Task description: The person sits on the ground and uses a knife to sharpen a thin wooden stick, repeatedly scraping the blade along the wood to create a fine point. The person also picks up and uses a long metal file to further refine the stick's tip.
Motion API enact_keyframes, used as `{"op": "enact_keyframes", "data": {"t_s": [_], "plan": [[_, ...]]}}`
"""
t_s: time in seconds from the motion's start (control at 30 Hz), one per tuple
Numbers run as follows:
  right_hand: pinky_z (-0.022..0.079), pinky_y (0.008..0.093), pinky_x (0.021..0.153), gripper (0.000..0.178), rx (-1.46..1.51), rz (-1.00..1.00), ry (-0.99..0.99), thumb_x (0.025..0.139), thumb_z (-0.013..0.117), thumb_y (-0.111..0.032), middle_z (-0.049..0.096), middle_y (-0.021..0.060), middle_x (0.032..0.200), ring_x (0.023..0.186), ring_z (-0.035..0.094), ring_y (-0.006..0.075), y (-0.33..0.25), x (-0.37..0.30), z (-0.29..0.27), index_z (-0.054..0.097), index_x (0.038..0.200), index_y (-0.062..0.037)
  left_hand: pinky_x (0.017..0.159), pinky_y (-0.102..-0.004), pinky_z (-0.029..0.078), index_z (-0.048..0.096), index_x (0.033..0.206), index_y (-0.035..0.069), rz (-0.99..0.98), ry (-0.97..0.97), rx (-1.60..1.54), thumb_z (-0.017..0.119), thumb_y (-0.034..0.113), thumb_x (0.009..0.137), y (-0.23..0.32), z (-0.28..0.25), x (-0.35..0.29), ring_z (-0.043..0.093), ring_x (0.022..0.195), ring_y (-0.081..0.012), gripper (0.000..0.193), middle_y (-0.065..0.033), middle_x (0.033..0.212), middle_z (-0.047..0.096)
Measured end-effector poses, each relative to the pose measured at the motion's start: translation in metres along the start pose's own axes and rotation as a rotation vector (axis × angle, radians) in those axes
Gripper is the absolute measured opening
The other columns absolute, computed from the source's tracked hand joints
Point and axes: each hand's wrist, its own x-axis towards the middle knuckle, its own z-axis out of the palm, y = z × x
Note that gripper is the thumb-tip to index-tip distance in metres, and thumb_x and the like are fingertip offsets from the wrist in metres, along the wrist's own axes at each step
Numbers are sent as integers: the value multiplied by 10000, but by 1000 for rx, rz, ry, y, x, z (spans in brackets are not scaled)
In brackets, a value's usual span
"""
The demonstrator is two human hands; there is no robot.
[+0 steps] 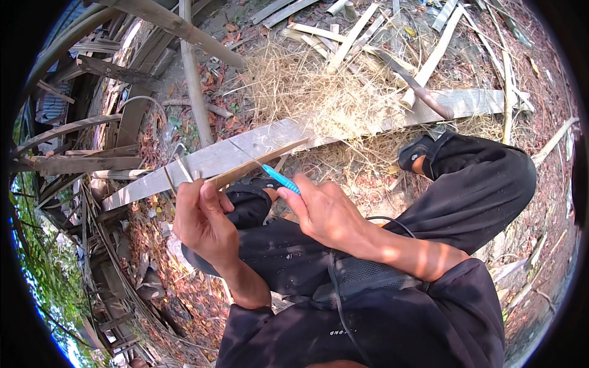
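Note:
My left hand is closed in a pinch around the near end of a narrow brown wooden strip. The strip slants up and to the right over a long grey plank. In my right hand is a tool with a bright blue handle, its thin dark shaft or blade crossing above the strip toward the upper left. Whether that tip touches the strip, I cannot tell. The fingers of my right hand are wrapped round the handle.
A dark curved blade with a wooden handle lies across the plank's right part. Pale shavings heap over the middle. Split bamboo strips lie scattered beyond. Stacked wooden poles stand at left. My bent legs flank the work area.

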Motion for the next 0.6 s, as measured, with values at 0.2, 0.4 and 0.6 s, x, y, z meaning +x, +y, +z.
{"op": "enact_keyframes", "data": {"t_s": [0.2, 0.4, 0.6], "plan": [[465, 478, 524, 398, -76, 74, 58, 1015, 415, -295, 568, 249, 572, 569, 613, 416, 81, 21, 33, 555, 947, 71, 465, -199, 336, 572, 961, -27, -47, 0, 45, 506, 122, 1001, -4, -8, -2, 454, 499, -64, 168, -25, 612, 515], [471, 471, 520, 368, 36, 21, 70, 1015, 415, -274, 548, 209, 539, 542, 600, 395, 52, 20, 37, 548, 901, 49, 462, -198, 330, 568, 969, -27, -41, -13, 56, 507, 122, 1001, -5, -5, -3, 454, 496, -66, 164, -30, 615, 523], [465, 513, 570, 388, -184, -96, 37, 994, 426, -300, 574, 286, 693, 602, 550, 457, 135, 39, 42, 574, 919, 52, 446, -206, 320, 567, 876, -37, -53, 7, -4, 533, 100, 982, -1, -5, -5, 453, 476, -68, 177, -32, 601, 501]]}}
